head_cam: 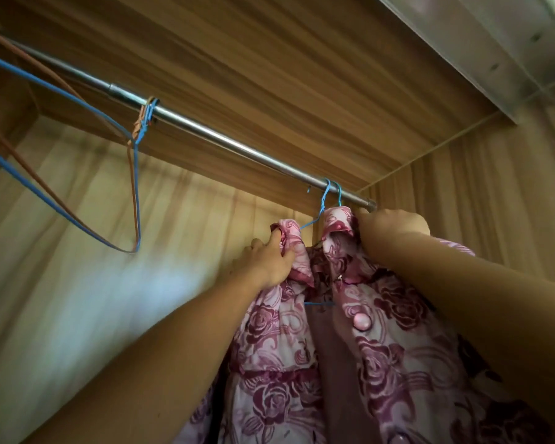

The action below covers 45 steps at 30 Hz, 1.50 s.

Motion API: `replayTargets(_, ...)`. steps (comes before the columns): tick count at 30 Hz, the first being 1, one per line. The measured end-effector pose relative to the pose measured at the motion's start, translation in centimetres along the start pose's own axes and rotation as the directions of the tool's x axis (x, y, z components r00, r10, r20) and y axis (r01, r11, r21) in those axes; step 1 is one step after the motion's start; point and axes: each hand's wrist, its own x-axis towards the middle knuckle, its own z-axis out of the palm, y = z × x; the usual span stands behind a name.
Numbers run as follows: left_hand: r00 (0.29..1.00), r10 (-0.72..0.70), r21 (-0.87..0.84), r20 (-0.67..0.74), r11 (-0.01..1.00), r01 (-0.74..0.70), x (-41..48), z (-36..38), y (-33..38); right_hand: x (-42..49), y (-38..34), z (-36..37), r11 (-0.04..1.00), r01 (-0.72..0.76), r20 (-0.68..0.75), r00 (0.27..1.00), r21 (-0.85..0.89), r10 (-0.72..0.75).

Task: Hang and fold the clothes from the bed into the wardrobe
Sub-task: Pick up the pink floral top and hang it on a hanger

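A pink garment with a dark rose print [375, 341] hangs on a blue wire hanger [325, 197] hooked over the metal rail [225, 139] near its right end, inside the wardrobe. My left hand [269, 261] grips the garment's left collar edge. My right hand [391, 229] grips the right side of the collar just under the rail. A second, greenish hook sits beside the blue one. A pink button [361, 321] shows on the front placket.
Several empty wire hangers [135, 187], blue and brown, hang bunched on the rail at the left. The wardrobe's wooden top panel [269, 75], back wall and right side wall [494, 187] close in the space.
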Motion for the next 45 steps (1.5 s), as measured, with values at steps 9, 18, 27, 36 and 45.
replayTargets(9,0.96,-0.136,-0.348,-0.244,0.936,0.044,-2.3,-0.1,1.6,-2.1,-0.8,0.5,0.98,0.191,-0.281,0.939,-0.058,-0.2)
replayTargets(18,0.99,0.009,-0.411,-0.143,0.909,-0.067,-5.7,-0.5,0.8,-4.1,-2.4,1.5,0.903,0.303,-0.261,0.939,0.306,-0.226)
replayTargets(27,0.985,0.136,-0.535,-0.11,0.827,-0.174,-9.7,0.2,0.7,-8.3,-2.5,4.2,0.729,0.387,-0.358,0.911,0.564,-0.206)
replayTargets(36,0.971,0.107,-0.546,-0.215,0.811,-0.211,-9.3,0.3,0.1,-10.5,-2.6,4.7,0.819,0.255,-0.215,0.963,0.515,-0.165)
replayTargets(45,0.93,-0.139,-0.358,-0.34,0.934,0.009,-12.9,4.6,-2.6,-19.4,-1.3,6.4,0.978,-0.024,-0.074,0.996,0.207,0.04)
